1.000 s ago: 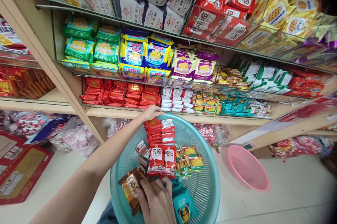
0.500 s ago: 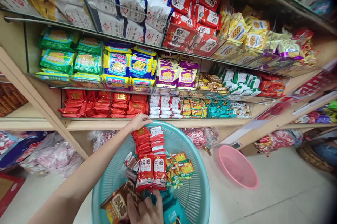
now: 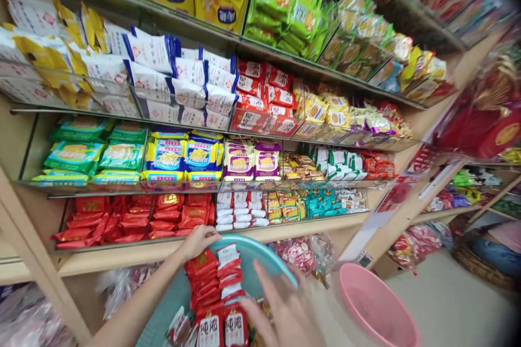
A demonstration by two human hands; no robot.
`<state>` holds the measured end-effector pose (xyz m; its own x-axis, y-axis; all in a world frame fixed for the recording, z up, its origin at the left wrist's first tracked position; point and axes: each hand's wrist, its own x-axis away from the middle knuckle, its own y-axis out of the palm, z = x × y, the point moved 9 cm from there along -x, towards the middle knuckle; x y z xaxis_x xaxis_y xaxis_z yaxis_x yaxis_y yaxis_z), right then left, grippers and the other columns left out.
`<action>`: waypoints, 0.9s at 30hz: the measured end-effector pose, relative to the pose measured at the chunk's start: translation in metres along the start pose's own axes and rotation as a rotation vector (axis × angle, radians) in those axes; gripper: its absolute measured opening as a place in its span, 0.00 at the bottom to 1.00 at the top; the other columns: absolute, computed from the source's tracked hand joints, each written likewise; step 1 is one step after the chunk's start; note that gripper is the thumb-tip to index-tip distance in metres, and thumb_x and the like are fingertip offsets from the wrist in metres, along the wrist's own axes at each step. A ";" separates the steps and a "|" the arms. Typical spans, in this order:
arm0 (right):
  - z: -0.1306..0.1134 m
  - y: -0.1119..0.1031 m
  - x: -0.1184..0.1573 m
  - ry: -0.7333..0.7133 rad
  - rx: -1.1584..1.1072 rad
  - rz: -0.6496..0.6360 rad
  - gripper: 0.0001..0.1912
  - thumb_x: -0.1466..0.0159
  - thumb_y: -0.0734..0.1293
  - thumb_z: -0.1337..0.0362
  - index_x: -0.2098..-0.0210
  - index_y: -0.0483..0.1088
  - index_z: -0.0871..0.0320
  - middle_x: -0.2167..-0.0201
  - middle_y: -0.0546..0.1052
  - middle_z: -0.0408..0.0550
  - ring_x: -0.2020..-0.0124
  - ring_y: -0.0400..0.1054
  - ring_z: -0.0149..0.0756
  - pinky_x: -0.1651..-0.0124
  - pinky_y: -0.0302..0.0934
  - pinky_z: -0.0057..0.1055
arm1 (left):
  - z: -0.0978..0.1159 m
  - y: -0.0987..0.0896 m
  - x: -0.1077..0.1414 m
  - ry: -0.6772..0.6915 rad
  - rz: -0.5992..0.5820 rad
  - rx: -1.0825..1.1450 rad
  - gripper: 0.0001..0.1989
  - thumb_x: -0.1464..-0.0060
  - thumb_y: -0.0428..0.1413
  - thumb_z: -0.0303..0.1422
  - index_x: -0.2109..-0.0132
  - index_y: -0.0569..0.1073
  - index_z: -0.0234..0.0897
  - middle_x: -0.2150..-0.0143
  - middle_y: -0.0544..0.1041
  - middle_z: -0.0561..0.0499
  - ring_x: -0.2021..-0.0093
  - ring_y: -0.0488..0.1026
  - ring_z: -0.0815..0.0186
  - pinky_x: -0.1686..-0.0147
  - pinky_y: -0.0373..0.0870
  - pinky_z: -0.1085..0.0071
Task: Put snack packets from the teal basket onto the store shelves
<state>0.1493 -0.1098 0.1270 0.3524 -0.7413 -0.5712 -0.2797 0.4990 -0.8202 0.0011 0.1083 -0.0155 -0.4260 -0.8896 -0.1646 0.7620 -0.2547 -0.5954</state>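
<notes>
My left hand [image 3: 200,241] is closed over the rim of a teal plastic basket [image 3: 260,245] just below the shelf edge. Blurred by motion, my right hand [image 3: 280,309] is raised over the basket's right side with its fingers spread and nothing between them. Inside the basket lie red packets [image 3: 202,282], white-topped red packets [image 3: 229,263] and two upright packets with white labels [image 3: 210,330]. My right hand hides part of the contents.
Shelves ahead hold packets behind glass dividers, with red packets [image 3: 166,215] and small white packets [image 3: 242,214] on the bottom row. A pink basin [image 3: 378,303] stands on the floor at right. Bagged goods [image 3: 301,254] lie under the shelf.
My right hand has risen from the packets at the basket's bottom and moved right. The view has tilted up, showing a higher shelf. My left hand stays at the rim.
</notes>
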 end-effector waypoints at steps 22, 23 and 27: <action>0.146 -0.158 -0.343 0.015 0.514 0.130 0.20 0.40 0.61 0.65 0.48 0.64 0.59 0.50 0.70 0.55 0.48 0.59 0.50 0.51 0.54 0.45 | -0.006 0.003 -0.001 -0.060 0.033 0.067 0.20 0.50 0.50 0.48 0.74 0.69 0.33 0.79 0.60 0.56 0.75 0.54 0.70 0.76 0.49 0.75; 0.145 -0.155 -0.348 0.018 0.494 0.123 0.21 0.40 0.61 0.65 0.48 0.64 0.59 0.49 0.70 0.55 0.47 0.59 0.50 0.50 0.54 0.46 | -0.007 0.002 -0.001 -0.065 0.037 0.063 0.20 0.50 0.50 0.48 0.74 0.69 0.34 0.79 0.59 0.57 0.76 0.54 0.70 0.76 0.48 0.75; 0.138 -0.151 -0.361 0.045 0.383 0.168 0.21 0.39 0.56 0.68 0.47 0.63 0.59 0.49 0.69 0.55 0.48 0.60 0.49 0.51 0.56 0.44 | -0.008 0.002 -0.001 -0.079 0.053 0.061 0.20 0.51 0.50 0.49 0.74 0.69 0.34 0.79 0.59 0.57 0.76 0.54 0.70 0.76 0.48 0.75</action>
<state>0.1879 0.1443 0.4523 0.2889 -0.6498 -0.7030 0.0254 0.7393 -0.6729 -0.0004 0.1116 -0.0228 -0.3464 -0.9290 -0.1306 0.8117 -0.2270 -0.5382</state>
